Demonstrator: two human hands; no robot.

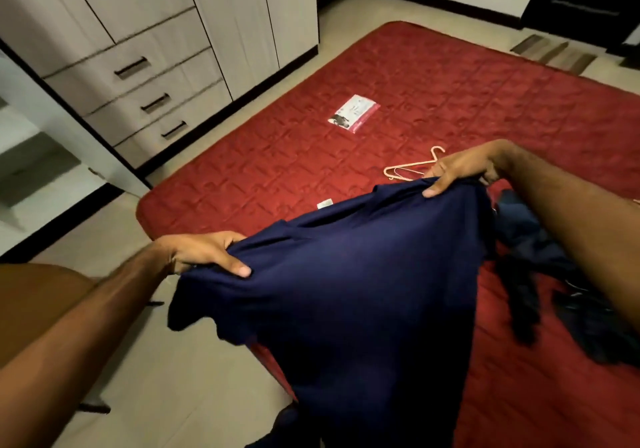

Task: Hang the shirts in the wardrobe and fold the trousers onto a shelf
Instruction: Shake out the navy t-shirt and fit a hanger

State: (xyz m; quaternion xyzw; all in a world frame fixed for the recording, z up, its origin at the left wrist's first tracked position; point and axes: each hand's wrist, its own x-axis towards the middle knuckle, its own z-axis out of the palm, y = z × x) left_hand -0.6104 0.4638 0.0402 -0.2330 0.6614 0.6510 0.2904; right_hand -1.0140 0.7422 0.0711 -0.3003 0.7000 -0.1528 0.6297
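Observation:
A navy blue shirt (349,295) hangs spread between my two hands above the near edge of the red mattress (450,94). My left hand (204,252) grips one shoulder of it, and my right hand (457,169) grips the other shoulder, thumbs on top of the cloth. A pale pink hanger (412,167) lies on the mattress just beyond my right hand. More dark clothes (540,274) lie in a heap on the mattress under my right forearm. The wardrobe (214,22) with shut doors and drawers stands at the upper left.
A small white and pink packet (353,113) lies mid-mattress, and a small white tag (325,203) lies near the shirt. An open white door panel (52,108) juts out at the left. Tiled floor (166,361) runs between mattress and wardrobe. Wooden boards (550,53) lie at the far right.

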